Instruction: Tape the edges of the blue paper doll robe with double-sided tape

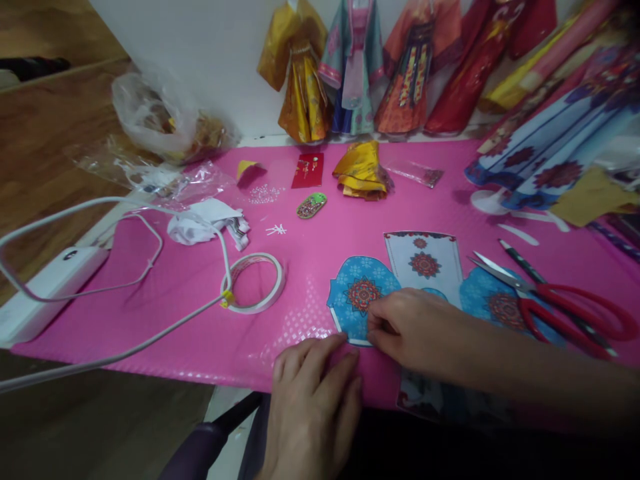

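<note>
A blue patterned paper piece (356, 283) with a red medallion lies on the pink mat, a white strip along its lower left edge. My left hand (313, 400) rests at the mat's front edge, fingers spread, fingertips near that strip. Over the right part of the piece is my right hand (400, 327), its thumb and forefinger pinched; what they hold, if anything, is too small to make out. A white panel with medallions (425, 260) lies behind my right hand. Another blue piece (483, 297) sits to the right, partly under red-handled scissors (560, 303).
A tape roll (280, 283) and a white cable (165, 330) lie left of my hands, near a power strip (55, 293). Paper dresses (305, 87) stand along the back. A red card (307, 171), yellow fabric (364, 170) and a green oval tray (311, 205) lie mid-mat.
</note>
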Motion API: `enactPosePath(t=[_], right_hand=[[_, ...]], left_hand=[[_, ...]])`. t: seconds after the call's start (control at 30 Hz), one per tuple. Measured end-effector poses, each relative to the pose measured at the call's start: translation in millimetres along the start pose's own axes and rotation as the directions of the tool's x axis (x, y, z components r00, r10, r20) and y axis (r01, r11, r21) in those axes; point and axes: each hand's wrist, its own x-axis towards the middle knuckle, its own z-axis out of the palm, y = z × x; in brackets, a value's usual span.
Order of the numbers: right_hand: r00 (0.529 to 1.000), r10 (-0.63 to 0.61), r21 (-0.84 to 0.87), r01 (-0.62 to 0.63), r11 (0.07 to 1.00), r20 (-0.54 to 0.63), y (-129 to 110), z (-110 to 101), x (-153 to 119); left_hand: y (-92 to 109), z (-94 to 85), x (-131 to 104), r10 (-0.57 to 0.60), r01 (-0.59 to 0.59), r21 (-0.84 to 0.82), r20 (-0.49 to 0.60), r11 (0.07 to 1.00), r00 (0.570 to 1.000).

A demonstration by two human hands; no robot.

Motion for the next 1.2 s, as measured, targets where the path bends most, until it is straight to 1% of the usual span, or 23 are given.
enactPosePath(t=[0.1,0.3,0.5,0.97,1.2], right_hand=[[1.0,0.001,-0.001,-0.001,1.0,0.006,0.5,0.3,1.1],[1.0,0.005,-0.006,-0.005,1.0,0.002,0.4,0.6,2.1],[1.0,0.006,0.001,-0.006,1.0,0.001,-0.6,0.9,1.9],[0.999,0.024,0.005,-0.024,1.0,-0.032,-0.1,1.7,2.1],[0.999,0.025,0.012,-0.025,1.0,-0.026,0.6,1.9,1.8]], left_hand=[[-1.1,-0.4,-1.0,0.007,-0.007,0.015,0.018,1.0,1.0],[0.9,-0.1,3.1,0.002,-0.003,-0.018,-0.022,1.0,1.0],[0.9,0.1,2.0,0.0,0.0,-0.03,-0.004,1.0,1.0],[2.1,0.5,5.8,-0.004,0.002,-0.055,-0.033,0.998,0.999],[3.0,0.0,6.1,-0.009,0.007,-0.067,-0.033,0.998,0.999]])
